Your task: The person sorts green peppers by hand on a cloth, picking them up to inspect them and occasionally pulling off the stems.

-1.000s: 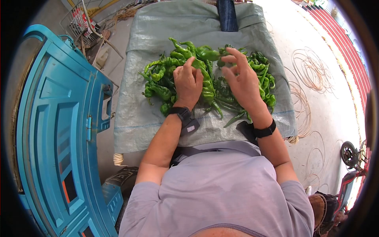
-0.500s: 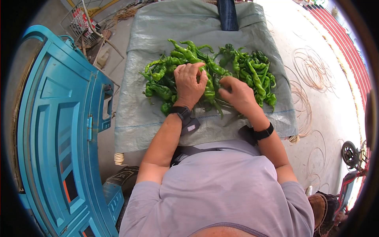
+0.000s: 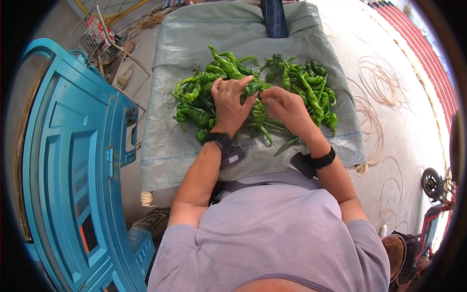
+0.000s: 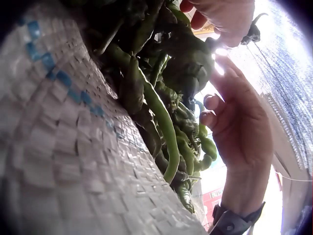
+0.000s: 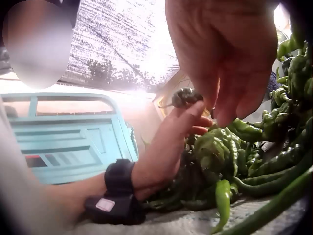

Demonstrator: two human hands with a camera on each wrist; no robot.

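Note:
A mound of twisted green peppers (image 3: pixel 199 114) lies under and around both hands. My left hand (image 3: pixel 231 104) holds a green pepper (image 3: pixel 255 87) between thumb and forefinger, over the front middle of the mound. In the right wrist view, this small pepper (image 5: pixel 185 98) lies across the left thumb, its stem pointing left. My right hand (image 3: pixel 287 109) meets the left one, its fingers curled and its fingertips pinching at the pepper's right end. From the left wrist, the right hand (image 4: pixel 242 122) appears with bent fingers close beside the peppers.
The peppers rest on a table covered by a grey-green woven sheet (image 3: pixel 214 29). A second pile of peppers (image 3: pixel 316 92) lies to the right. Dark blue cloth (image 3: pixel 275 19) hangs at the far edge. A blue metal panel (image 3: pixel 78 155) stands left; coiled strands (image 3: pixel 384 82) lie on the floor at right.
My right hand has come back from over the peppers at the upper right, down and left to my left hand. A pepper now shows between the two hands. The left hand has hardly moved.

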